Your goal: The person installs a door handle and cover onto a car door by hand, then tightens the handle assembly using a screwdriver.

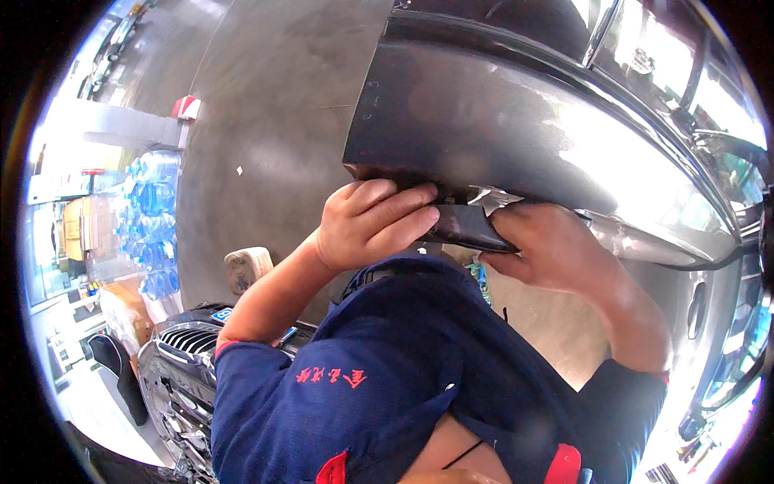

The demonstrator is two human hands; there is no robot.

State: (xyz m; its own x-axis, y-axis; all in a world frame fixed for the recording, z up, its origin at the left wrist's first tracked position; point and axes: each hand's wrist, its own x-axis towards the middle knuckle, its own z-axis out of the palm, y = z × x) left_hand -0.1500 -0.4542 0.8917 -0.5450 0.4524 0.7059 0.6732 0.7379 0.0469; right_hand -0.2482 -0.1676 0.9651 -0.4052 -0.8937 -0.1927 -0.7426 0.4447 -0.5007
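A dark, glossy trim piece [461, 226] lies between my two hands, just below the lower edge of a dark grey car body panel [468, 113]. My left hand [372, 222] is closed, its curled fingers on the left end of the piece and close against the panel's edge. On the other end, my right hand [552, 242] grips with the thumb underneath and the fingers over the top. Between the hands, a gap with a bright, shiny part [493, 196] shows under the panel. My fingertips on the far side are hidden.
The car's windows [645, 56] and a door handle [698, 310] are at the right. Left stand large blue water bottles [153, 218], a cardboard box [127, 308] and a car front with a grille [193, 340]. A worn pale block [248, 269] sits on the grey floor [258, 137].
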